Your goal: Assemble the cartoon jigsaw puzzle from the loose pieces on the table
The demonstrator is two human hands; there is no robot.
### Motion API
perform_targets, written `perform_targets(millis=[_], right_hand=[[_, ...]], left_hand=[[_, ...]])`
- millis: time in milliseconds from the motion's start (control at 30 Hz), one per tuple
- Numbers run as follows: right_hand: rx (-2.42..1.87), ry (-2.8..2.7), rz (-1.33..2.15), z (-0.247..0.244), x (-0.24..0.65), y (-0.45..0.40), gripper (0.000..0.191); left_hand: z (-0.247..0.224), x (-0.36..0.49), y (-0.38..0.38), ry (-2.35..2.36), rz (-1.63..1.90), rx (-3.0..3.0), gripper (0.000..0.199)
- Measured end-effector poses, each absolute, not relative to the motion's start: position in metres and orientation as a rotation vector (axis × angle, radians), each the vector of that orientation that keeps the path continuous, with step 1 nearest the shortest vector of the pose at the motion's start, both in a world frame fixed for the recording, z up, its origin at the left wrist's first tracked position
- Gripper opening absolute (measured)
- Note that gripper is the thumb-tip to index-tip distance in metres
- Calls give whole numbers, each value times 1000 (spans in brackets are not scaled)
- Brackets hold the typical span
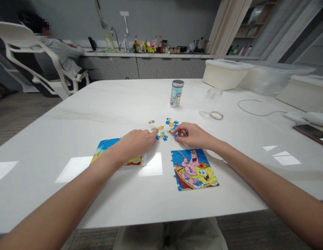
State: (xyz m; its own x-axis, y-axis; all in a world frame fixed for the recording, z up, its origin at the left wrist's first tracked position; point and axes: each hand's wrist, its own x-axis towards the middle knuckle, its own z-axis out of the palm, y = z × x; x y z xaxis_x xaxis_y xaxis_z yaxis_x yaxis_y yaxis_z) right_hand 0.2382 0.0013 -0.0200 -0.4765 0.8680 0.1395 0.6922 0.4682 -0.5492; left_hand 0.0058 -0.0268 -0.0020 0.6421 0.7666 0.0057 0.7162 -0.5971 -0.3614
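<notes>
Loose jigsaw puzzle pieces (161, 128), blue and yellow, lie scattered in the middle of the white table (119, 100). At their left edge, my left hand (139, 143) has its fingers curled together; the fingertips are beside a blue piece, and what they hold is hidden. On the right, my right hand (194, 134) pinches a blue puzzle piece (176, 136) between thumb and fingers, low over the table. Nearer to me lies a joined puzzle section (194, 170) with a pink and a yellow cartoon figure. A picture card (105, 144) is partly covered by my left hand and forearm.
Behind the pieces stand a printed tin (176, 93) with a metal lid and a clear jar (212, 100), its ring-like lid (216, 115) beside it. Storage boxes (226, 74), a white cable (255, 113) and a phone (311, 132) lie right. A person (62, 52) sits far left.
</notes>
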Motion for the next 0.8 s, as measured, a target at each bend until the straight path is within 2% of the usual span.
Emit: perform_targets(millis=[367, 567, 800], right_hand=[[-1283, -2299, 618, -20, 239, 2, 14], [-1255, -2241, 748, -24, 239, 4, 13], [-1221, -2279, 598, -24, 239, 4, 15]], left_hand=[[-1, 7, -26, -1193, 210, -2542, 25], [0, 7, -24, -1207, 233, -2589, 24], [3, 8, -27, -1238, 236, -2589, 29]])
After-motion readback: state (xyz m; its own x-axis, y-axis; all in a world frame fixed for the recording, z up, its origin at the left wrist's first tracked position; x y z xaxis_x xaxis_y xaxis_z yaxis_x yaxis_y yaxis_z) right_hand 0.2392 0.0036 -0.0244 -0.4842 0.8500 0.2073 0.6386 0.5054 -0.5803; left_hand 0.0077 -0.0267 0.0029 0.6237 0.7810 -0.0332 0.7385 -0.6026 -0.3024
